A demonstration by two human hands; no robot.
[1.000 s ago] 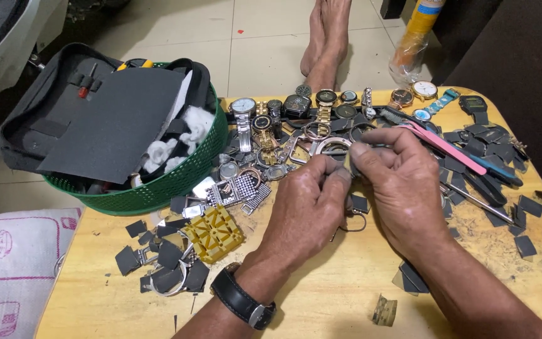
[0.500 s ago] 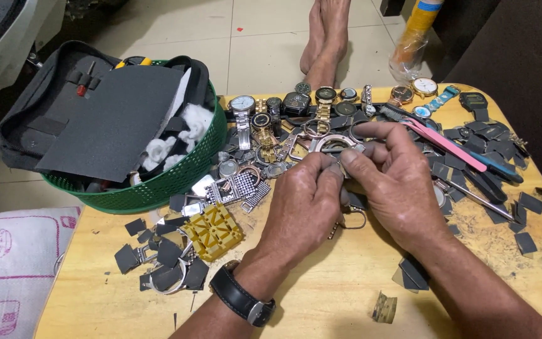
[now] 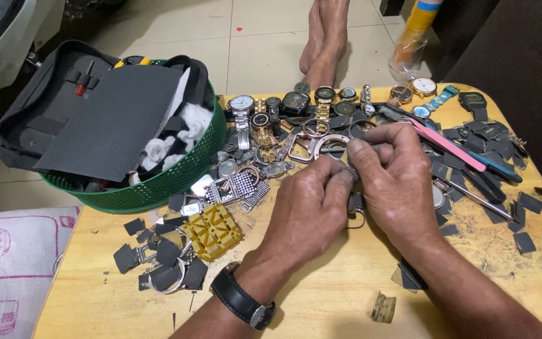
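My left hand (image 3: 308, 210) and my right hand (image 3: 393, 179) meet over the middle of the wooden table (image 3: 321, 307), fingertips pinched together on a small metal watch part (image 3: 349, 172) that they mostly hide. A dark strap piece (image 3: 357, 206) hangs below between the hands. My left wrist wears a black watch (image 3: 241, 303). Just beyond the fingers lie silver watch cases and rings (image 3: 312, 141) among a heap of watches and bracelets (image 3: 265, 135).
A green basket (image 3: 158, 185) holding a dark pouch, sandpaper and cotton stands at left. A yellow holder block (image 3: 211, 230) and dark scraps lie nearby. Pink toothbrush (image 3: 446, 144), tweezers and strap pieces sit right. Another person's bare feet (image 3: 324, 37) rest on the floor beyond.
Both hands have stayed at the same spot, with fingers shifting slightly on the small part. The right hand's fingertips moved a little toward the left hand.
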